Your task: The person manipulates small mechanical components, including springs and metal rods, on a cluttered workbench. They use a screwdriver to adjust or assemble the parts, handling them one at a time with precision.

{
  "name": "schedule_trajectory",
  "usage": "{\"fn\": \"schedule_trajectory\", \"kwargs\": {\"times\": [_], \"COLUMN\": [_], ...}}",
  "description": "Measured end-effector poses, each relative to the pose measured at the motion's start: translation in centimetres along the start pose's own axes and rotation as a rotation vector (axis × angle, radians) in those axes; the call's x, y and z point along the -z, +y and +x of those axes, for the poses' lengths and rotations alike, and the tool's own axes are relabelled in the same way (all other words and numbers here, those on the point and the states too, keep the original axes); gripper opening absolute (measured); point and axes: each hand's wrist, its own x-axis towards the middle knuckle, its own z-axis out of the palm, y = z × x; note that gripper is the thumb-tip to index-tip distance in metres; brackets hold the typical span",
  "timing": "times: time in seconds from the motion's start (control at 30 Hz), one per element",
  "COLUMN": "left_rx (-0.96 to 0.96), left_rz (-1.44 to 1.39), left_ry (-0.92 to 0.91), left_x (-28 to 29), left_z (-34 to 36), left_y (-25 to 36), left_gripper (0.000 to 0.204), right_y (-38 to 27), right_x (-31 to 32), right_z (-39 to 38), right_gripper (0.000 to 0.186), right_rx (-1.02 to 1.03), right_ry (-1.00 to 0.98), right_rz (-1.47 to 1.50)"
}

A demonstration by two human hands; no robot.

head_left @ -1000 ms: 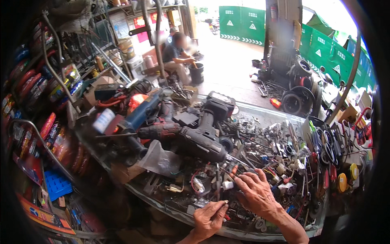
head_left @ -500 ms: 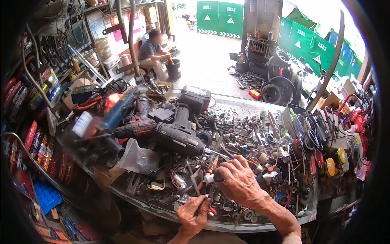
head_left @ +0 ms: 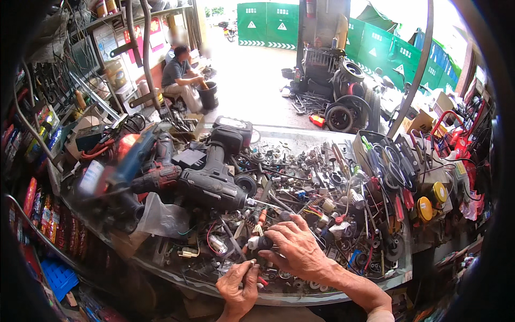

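My left hand (head_left: 238, 285) is low over the front of the cluttered bench, thumb and forefinger pinched on a small pale piece (head_left: 252, 263) too tiny to name. To its right my right hand (head_left: 299, 248) comes in over the loose parts, fingers curled. Between its thumb and fingertips sits a round black part with a white end (head_left: 253, 243); the palm hides some of it. A red-tipped piece (head_left: 263, 280) lies just beside my left fingers. Behind the hands, a black cordless impact driver (head_left: 212, 185) lies with its tip pointing right.
Small hardware, wires and washers cover the glass-topped bench (head_left: 343, 296). Blue and red power tools (head_left: 134, 155) and a clear plastic bag (head_left: 163, 217) crowd the left. A tool box with pliers (head_left: 383, 161) stands right. Beyond, a person (head_left: 179, 75) sits by a black bucket (head_left: 208, 96).
The whole view has shifted, so the scene sits further left. My right hand has come slightly down with the black-and-white part. The left hand keeps its pinch.
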Motion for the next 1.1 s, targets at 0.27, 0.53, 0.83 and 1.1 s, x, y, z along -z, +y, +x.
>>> {"fn": "schedule_trajectory", "kwargs": {"times": [0.27, 0.53, 0.83, 1.1], "left_rx": [0.09, 0.034, 0.006, -0.097], "left_rz": [-0.024, 0.02, 0.089, 0.149], "left_ry": [0.019, -0.004, -0.014, -0.05], "left_x": [-0.4, -0.6, -0.4, -0.7], "left_z": [-0.7, -1.0, -1.0, -0.9], "left_y": [-0.1, -0.1, 0.0, -0.1], "left_gripper": [0.012, 0.011, 0.013, 0.018], "right_y": [1.9, 3.0, 3.3, 3.5], "right_x": [3.1, 1.8, 1.6, 1.5], "right_z": [-4.0, -6.2, -6.9, -7.4], "right_gripper": [0.034, 0.032, 0.033, 0.033], "right_rx": [-0.105, -0.13, -0.137, -0.086], "right_ry": [0.019, 0.101, 0.18, 0.154], "right_rz": [-0.273, -0.234, -0.104, -0.005]}}
